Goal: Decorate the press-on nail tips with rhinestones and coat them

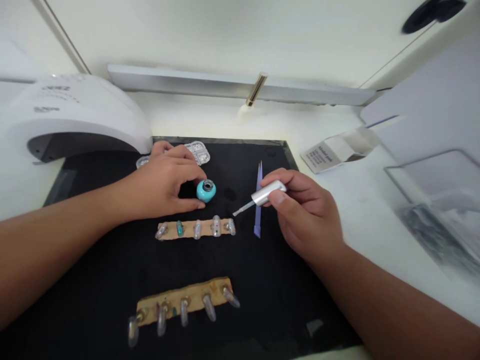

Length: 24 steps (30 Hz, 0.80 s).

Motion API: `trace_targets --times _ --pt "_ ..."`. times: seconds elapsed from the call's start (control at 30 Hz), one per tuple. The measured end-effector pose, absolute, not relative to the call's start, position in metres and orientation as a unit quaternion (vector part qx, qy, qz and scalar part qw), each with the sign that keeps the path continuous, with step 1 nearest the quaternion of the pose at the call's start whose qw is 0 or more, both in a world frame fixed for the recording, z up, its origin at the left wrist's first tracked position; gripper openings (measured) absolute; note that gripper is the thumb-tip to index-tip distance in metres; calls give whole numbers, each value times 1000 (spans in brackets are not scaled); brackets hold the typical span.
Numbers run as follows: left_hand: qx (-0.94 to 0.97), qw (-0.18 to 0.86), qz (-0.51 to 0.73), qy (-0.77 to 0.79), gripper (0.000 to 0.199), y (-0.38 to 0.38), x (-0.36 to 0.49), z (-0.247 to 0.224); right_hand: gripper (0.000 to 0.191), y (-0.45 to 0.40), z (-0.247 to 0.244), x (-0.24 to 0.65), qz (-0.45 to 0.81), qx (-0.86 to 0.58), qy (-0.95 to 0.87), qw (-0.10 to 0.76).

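My right hand (pixel 305 212) grips the silver cap of a nail polish brush (pixel 268 193); its pale bristles point down and left, just above the right end of a strip of false nails (pixel 188 229). That strip carries several nail tips, one of them teal. A turquoise nail polish bottle (pixel 206 191) stands uncapped behind it. My left hand (pixel 168 177) has thumb and forefinger around the bottle's left side, with the other fingers reaching over clear rhinestone cases (pixel 198 152). Purple tweezers (pixel 258 200) lie beside my right hand, partly behind the brush cap.
A white nail lamp (pixel 82 110) stands at the back left. A second nail-tip strip (pixel 183 299) lies nearer me on the black mat (pixel 262 295). Behind the mat is a gold-capped bottle (pixel 257 90); to the right, an alcohol pad box (pixel 330 152) and a clear container (pixel 442 200).
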<state>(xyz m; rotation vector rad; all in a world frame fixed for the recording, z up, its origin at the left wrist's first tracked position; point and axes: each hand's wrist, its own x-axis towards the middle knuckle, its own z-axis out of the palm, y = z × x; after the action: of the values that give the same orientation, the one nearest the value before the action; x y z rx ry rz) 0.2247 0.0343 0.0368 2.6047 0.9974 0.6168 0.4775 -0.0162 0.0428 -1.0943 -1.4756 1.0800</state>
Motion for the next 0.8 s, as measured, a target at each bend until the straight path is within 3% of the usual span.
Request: trace_targets --times 0.3,0.47,0.8 --pt "891 189 177 372 25 35 226 45 19 -16 39 475 403 -445 -607 521" --pt "886 212 171 375 27 36 228 46 19 -22 61 472 343 -418 -648 536" --pt "889 200 195 363 25 40 229 42 5 17 103 449 185 -355 -788 468"
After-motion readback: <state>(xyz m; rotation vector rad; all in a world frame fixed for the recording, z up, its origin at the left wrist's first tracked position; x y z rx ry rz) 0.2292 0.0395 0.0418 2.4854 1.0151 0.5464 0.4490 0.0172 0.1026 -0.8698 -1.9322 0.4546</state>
